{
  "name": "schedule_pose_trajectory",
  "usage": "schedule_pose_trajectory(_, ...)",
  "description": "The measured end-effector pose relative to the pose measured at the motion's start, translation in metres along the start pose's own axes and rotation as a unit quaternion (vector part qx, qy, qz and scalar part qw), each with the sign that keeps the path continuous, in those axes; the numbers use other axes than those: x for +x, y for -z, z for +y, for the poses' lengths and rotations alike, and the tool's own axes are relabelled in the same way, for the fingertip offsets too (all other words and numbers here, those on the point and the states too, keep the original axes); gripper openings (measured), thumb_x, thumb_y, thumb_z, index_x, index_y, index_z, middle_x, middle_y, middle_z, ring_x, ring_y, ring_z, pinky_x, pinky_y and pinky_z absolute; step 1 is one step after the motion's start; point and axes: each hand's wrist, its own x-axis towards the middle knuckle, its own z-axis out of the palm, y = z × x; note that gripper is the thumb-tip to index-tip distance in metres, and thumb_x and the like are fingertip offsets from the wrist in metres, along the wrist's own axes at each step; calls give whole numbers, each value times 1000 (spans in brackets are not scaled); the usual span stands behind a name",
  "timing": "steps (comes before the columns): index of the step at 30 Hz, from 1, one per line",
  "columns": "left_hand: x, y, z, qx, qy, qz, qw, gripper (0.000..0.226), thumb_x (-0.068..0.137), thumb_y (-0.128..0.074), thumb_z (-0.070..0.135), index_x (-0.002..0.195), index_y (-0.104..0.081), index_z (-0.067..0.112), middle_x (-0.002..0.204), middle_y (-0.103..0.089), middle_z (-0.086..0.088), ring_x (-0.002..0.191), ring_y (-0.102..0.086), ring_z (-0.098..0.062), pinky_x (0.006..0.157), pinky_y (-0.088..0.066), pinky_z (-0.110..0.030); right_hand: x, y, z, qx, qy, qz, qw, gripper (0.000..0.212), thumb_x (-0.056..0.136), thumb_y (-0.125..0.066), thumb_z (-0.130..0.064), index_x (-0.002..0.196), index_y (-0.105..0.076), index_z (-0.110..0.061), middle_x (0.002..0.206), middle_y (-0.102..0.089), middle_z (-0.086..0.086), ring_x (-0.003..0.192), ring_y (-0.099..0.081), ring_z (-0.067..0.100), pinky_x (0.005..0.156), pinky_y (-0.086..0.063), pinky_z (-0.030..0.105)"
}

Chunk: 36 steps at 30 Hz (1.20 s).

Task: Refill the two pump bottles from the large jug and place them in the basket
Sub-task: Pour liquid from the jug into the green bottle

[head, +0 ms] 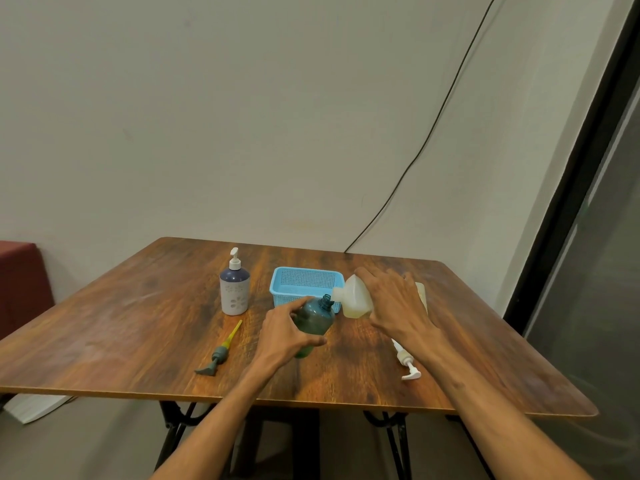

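On the table (138, 323), the basket (304, 271) sits between pump bottle (234, 292) and jug (356, 299), the second bottle (315, 320) before it.

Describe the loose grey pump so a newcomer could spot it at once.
On the wooden table, look on the near side of the upright blue-and-white pump bottle, left of the left hand. The grey pump lies flat there; unlike the white pump near the right forearm, its tube is yellow.
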Motion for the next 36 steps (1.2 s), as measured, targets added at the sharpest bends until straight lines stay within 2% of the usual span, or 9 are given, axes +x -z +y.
schedule_pose_trajectory(8,2,1,1,-4,-2,0,1000,89,62,-94,29,141,-54,20,130,-62,-2,108,-54,-6,88,-45,-16,1,1,0,3,0,-6,1000,61,78,-73,-34,132,-46,-24,126,-58,0,111,-53,25,93,-38,48)
schedule_pose_trajectory(17,1,1,3,1,-4,2,1000,89,61,-94,31,140,-54,20,129,-63,-2,106,-55,-6,88,-46,-17,1,0,0,-5,-1,-11,1000,63,79,-73,-39,134,-44,-26,127,-57,-1,112,-53,24,95,-38,48)
schedule_pose_trajectory(23,-1,2,6,-3,1,1,1000,90,61,-94,30,141,-53,21,131,-62,-1,107,-54,-5,91,-48,-21,3,4,2,-7,6,-19,1000,60,82,-68,-25,137,-45,-21,134,-51,2,123,-47,29,99,-38,52)
schedule_pose_trajectory(28,-1,1,8,-1,2,0,1000,90,62,-94,30,141,-53,21,131,-62,-1,105,-53,-4,86,-44,-13,2,5,3,-12,9,-17,1000,58,81,-67,-27,134,-46,-22,131,-52,1,121,-49,27,98,-40,50)
schedule_pose_trajectory(32,-1,2,11,-5,8,0,1000,89,62,-94,26,141,-53,21,132,-61,-2,106,-52,-6,89,-45,-18,1,2,4,-13,0,-9,1000,60,79,-72,-39,131,-45,-27,126,-57,-2,112,-53,23,94,-39,46)
schedule_pose_trajectory(36,-1,2,12,-6,7,0,1000,88,63,-93,26,141,-53,21,132,-61,-2,106,-51,-4,85,-43,-14,0,2,4,-7,2,1,1000,59,78,-73,-40,130,-46,-28,124,-58,-3,109,-54,22,92,-39,45)
